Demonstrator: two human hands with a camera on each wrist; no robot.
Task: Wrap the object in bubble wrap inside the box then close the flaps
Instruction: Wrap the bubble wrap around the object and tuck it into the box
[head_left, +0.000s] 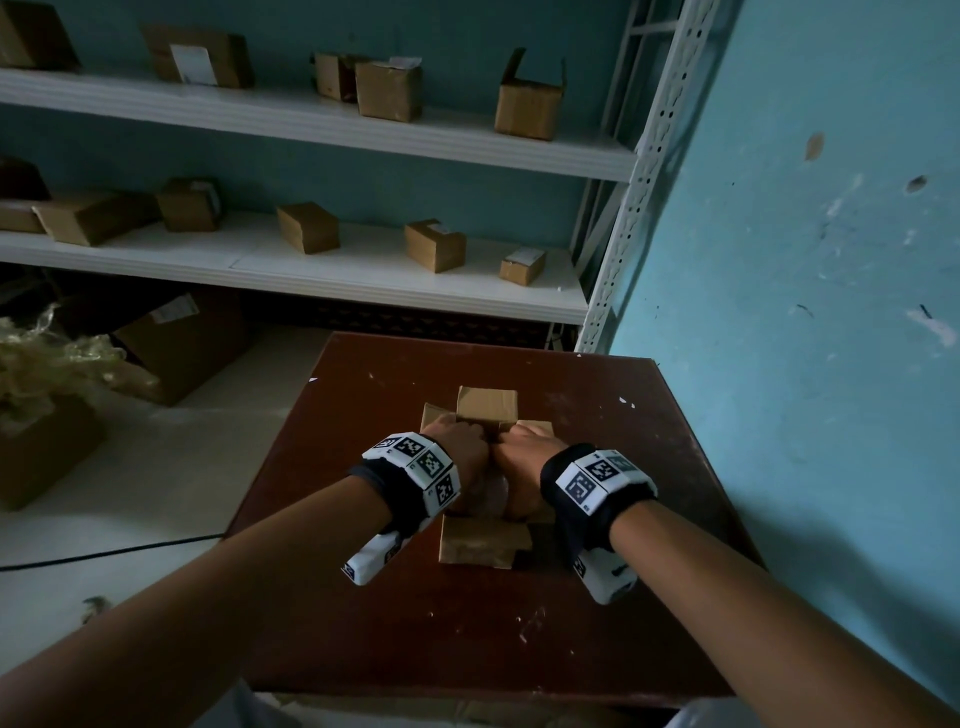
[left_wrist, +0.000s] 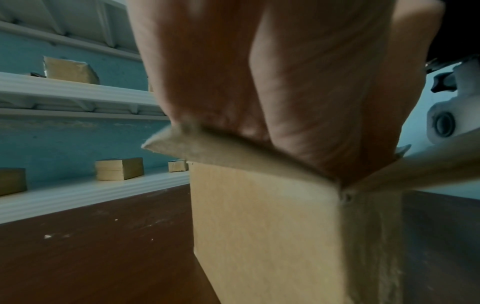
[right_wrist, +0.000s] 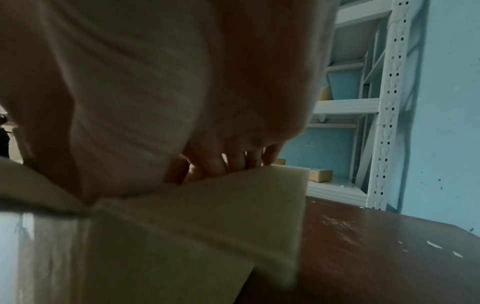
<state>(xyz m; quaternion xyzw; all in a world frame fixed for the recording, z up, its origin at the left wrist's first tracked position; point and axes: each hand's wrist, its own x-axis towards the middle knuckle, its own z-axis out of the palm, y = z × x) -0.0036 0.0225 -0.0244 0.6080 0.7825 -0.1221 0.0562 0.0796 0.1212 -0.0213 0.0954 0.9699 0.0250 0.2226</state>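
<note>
1. Both grips are reaching down into the open box (head_left: 485, 540) side by side: the left hand (head_left: 457, 452) and the right hand (head_left: 524, 452) are curling their fingers inside it, but what they are clenching is hidden, so I cannot tell if either is holding anything.
2. Bubble wrap (head_left: 493, 493) is showing only as a pale, glossy patch between the wrists; the object itself is lying out of sight, inside the box on the desk (head_left: 363, 597).
3. Left flap (left_wrist: 207, 148) is bending under the left palm; I judge the thin, matte cardboard is risking a crease or tear there.
4. Right flap (right_wrist: 233, 195) is standing stiff and flat-edged beside the right fingers (right_wrist: 215, 164), so it could be catching the wrap.
5. Being light and small, the box is likely sliding on the smooth, scuffed brown desk if both hands are pushing unevenly.
</note>
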